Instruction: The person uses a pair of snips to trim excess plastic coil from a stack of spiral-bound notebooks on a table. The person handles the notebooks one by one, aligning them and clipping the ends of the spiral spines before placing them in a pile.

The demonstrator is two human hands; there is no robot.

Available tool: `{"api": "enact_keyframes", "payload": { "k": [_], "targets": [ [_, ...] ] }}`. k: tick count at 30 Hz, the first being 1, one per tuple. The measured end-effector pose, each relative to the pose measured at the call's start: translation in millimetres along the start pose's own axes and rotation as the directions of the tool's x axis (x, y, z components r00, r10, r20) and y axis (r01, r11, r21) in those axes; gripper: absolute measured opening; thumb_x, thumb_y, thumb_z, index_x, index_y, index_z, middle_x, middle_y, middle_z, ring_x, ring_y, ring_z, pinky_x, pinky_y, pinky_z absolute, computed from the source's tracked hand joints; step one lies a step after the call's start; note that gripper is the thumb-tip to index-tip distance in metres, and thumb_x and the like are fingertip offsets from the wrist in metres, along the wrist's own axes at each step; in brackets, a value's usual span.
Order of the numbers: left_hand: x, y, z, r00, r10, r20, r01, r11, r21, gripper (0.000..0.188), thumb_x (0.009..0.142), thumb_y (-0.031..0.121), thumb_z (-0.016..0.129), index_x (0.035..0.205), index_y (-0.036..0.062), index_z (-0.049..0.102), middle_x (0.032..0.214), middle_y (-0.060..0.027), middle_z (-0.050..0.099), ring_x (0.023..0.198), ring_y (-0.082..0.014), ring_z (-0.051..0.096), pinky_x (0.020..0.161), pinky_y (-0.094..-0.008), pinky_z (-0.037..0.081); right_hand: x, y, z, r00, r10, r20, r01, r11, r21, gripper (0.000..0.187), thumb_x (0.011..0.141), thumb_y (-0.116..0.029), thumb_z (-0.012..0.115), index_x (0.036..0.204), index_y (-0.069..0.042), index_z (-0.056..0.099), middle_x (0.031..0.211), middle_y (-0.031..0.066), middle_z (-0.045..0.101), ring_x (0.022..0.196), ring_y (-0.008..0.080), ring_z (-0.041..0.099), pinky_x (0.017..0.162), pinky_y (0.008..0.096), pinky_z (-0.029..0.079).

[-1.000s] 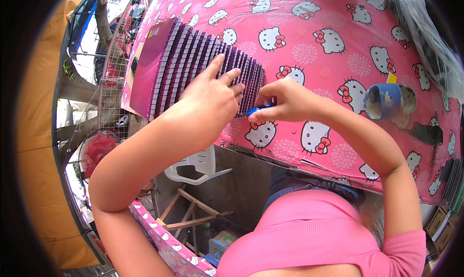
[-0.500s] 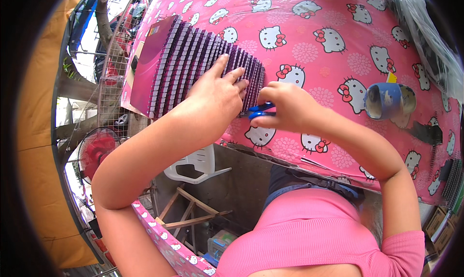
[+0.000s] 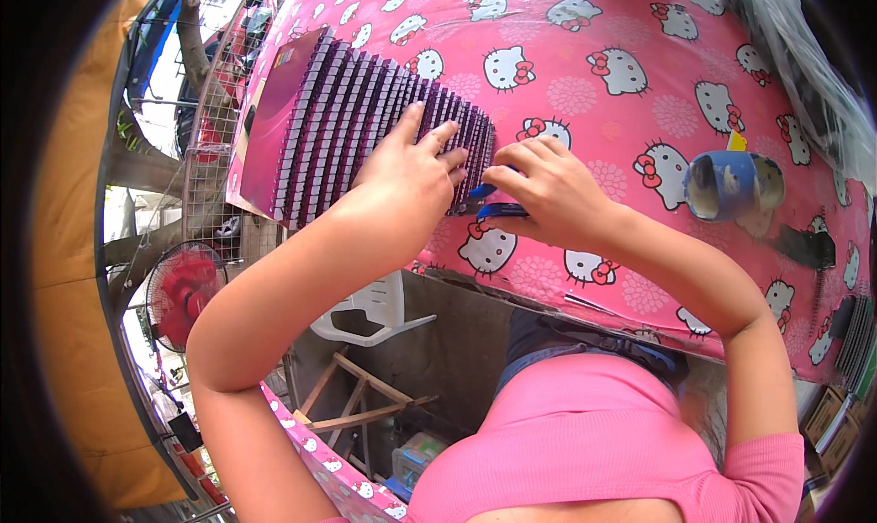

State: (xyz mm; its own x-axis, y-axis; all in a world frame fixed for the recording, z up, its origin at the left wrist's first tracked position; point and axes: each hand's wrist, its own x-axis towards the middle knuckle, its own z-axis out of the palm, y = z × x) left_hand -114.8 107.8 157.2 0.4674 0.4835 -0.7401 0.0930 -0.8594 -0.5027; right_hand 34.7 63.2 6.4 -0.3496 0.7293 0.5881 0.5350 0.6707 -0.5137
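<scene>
A fanned row of spiral-bound notebooks (image 3: 315, 126) with purple covers and dark coil bindings lies overlapped on the table. My left hand (image 3: 411, 162) rests on the bindings toward the row's right end, palm down with fingers spread. Just to its right, my right hand (image 3: 548, 185) is closed round blue-handled pliers (image 3: 502, 211), whose two handles stand apart. The jaws point left at the near end of the last bindings; their tips are too small and partly hidden to make out.
The table (image 3: 585, 130) has a pink patterned plastic cover. To the right stand a blue tape roll (image 3: 722, 187) and a clear plastic bag (image 3: 804, 75); more coil-bound items (image 3: 854, 340) lie at the far right edge. A white chair (image 3: 370, 308) and red fan (image 3: 185, 295) are beyond the near edge.
The pliers' handles have spread wider apart, and my right-hand fingers have loosened and shifted slightly up. My left hand keeps its place on the notebooks.
</scene>
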Motion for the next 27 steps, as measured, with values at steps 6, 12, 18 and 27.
{"api": "enact_keyframes", "payload": {
  "k": [6, 12, 18, 27],
  "targets": [
    [1, 2, -5, 0.999, -0.002, 0.051, 0.002, 1.000, 0.000, 0.068, 0.079, 0.022, 0.065, 0.142, 0.0178, 0.042, 0.152, 0.0017, 0.033, 0.144, -0.0200, 0.021, 0.117, -0.0514, 0.010, 26, 9, -16, 0.462, 0.366, 0.808, -0.882, 0.280, 0.378, 0.044, 0.080, -0.042, 0.075, 0.078, 0.002, 0.064, 0.057, 0.0078, 0.060, 0.052, 0.0145, 0.062, 0.049, 0.0329, 0.047],
    [11, 12, -5, 0.999, -0.008, 0.044, 0.007, 1.000, 0.019, 0.070, 0.077, 0.020, 0.068, 0.142, 0.0187, 0.043, 0.152, 0.0001, 0.034, 0.144, -0.0212, 0.021, 0.116, -0.0532, 0.011, -8, 7, 3, 0.939, 0.201, 0.278, -0.261, 0.945, 0.198, 0.043, 0.074, -0.038, 0.075, 0.098, -0.005, 0.061, 0.092, 0.0127, 0.063, 0.089, 0.0268, 0.062, 0.075, 0.0391, 0.048],
    [7, 8, -1, 0.999, -0.005, -0.034, 0.004, 0.999, -0.032, 0.068, 0.072, 0.019, 0.070, 0.137, 0.0141, 0.049, 0.147, -0.0019, 0.041, 0.143, -0.0221, 0.024, 0.117, -0.0517, 0.012, -8, 9, 12, 0.999, -0.029, 0.026, 0.029, 0.999, -0.023, 0.043, 0.072, -0.034, 0.077, 0.102, -0.009, 0.060, 0.098, 0.0084, 0.058, 0.095, 0.0259, 0.059, 0.080, 0.0377, 0.046],
    [14, 10, 7, 0.993, 0.043, -0.112, -0.049, 0.998, -0.050, 0.070, 0.072, 0.017, 0.069, 0.138, 0.0166, 0.048, 0.150, -0.0017, 0.035, 0.144, -0.0216, 0.022, 0.116, -0.0545, 0.007, 16, 18, -3, 0.607, 0.357, 0.710, -0.736, 0.590, 0.332, 0.038, 0.077, -0.038, 0.073, 0.088, -0.002, 0.067, 0.081, 0.0167, 0.064, 0.081, 0.0289, 0.066, 0.072, 0.0420, 0.052]
  ]
}}
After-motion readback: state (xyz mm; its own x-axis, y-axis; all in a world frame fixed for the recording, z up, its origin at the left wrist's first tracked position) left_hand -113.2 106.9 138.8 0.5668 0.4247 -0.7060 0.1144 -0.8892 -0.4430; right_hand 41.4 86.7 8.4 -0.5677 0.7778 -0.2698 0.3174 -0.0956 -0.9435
